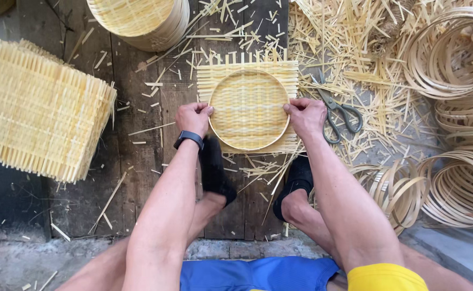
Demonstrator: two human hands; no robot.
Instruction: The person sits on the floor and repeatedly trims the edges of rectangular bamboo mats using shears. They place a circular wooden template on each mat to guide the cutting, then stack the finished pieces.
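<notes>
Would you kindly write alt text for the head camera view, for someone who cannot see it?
Seen from above, a seated person's left hand and right hand press a round bamboo hoop onto a square woven mat on dark planks. Scissors lie right of it; stacked mats left, coiled hoops right.

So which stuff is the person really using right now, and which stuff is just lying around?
In use:
- left hand and right hand, gripping the hoop's sides
- round hoop, pressed onto the mat
- square woven mat under it

Lying about:
- scissors, beside the right hand
- stack of mats
- stack of finished trays
- spare hoops
- scraps
</notes>
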